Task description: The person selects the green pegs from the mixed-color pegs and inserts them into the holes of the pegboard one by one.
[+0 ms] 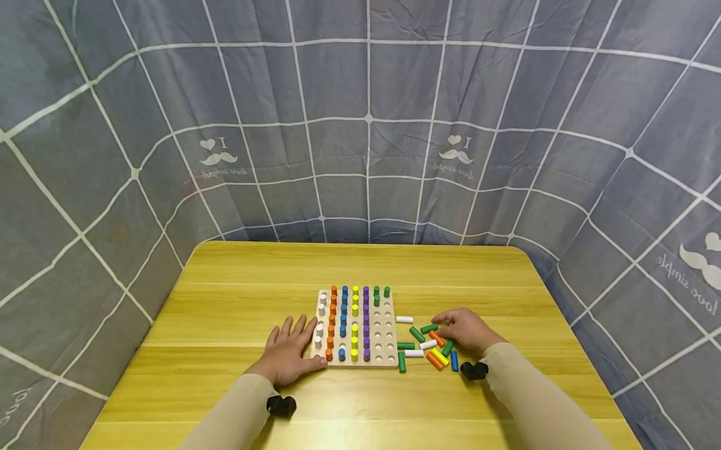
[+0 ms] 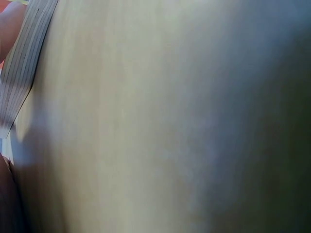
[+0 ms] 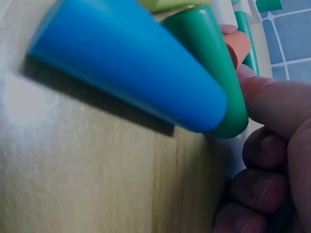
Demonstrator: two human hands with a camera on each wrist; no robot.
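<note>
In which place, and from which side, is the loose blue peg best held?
Probably best: pinch the near half of the blue peg across its round sides, coming from above. It lies flat, its far end close beside a green peg, while its near end lies clear.

Pegs (image 3: 131,63) look smooth, satiny — board (image 2: 24,68) layered wood, table (image 1: 345,420) glossy wood-grain.
</note>
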